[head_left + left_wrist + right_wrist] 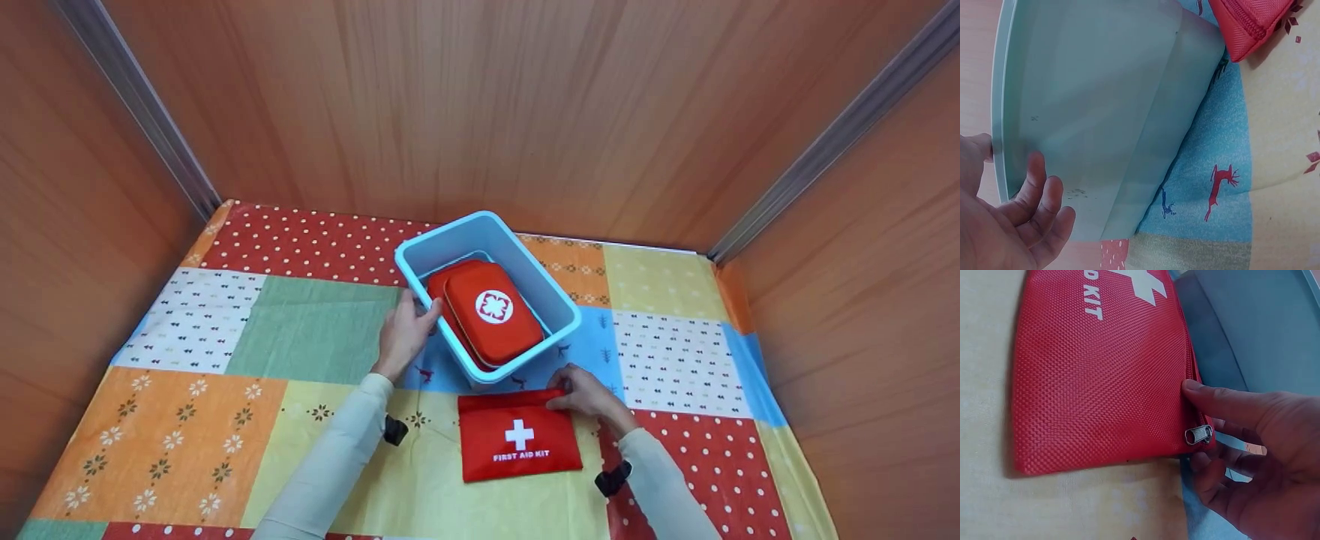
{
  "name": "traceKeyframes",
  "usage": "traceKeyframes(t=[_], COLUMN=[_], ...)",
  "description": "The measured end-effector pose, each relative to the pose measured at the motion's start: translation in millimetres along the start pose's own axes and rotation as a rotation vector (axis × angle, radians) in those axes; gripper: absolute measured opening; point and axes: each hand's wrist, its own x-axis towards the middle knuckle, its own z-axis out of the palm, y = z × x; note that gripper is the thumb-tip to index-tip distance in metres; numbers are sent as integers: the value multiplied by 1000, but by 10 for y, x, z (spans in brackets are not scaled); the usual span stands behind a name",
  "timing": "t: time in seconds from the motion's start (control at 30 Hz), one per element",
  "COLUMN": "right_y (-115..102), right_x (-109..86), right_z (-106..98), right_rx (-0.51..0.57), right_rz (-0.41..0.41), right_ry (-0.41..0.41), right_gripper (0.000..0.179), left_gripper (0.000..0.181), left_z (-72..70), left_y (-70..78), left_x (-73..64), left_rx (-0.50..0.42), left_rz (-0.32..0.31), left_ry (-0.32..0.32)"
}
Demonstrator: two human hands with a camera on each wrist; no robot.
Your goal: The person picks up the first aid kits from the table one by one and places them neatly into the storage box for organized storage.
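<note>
A light blue plastic bin (551, 291) stands near the middle of the cloth, with a red hard case (501, 341) bearing a white round emblem on top of another red case (442, 281) inside it. My left hand (405, 330) grips the bin's left rim, thumb over the edge and fingers against the outer wall (1089, 101). In front of the bin lies a flat red first aid pouch (487, 435) with a white cross. My right hand (589, 394) pinches its upper right corner, the thumb beside the metal zipper pull (1199, 434).
A patchwork-print cloth (322, 322) covers the table. Wood-grain panels (465, 112) rise at the back and on both sides, with grey metal strips (825, 135) at the corners. Dark wrist devices (615, 478) sit on both sleeves.
</note>
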Motion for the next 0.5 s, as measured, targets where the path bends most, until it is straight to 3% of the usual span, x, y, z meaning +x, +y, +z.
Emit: traceKeyframes(t=[0.27, 0.5], right_y=[33, 100], right_x=[-51, -115], right_z=[-51, -131], right_rx=[0, 2], right_rz=[18, 112], right_ry=[-21, -40], right_gripper=[28, 27], left_gripper=[38, 39], left_z=[1, 0], left_y=[-16, -16], left_x=[8, 8], left_rx=[-9, -18], left_rz=[11, 1], left_ry=[-4, -12])
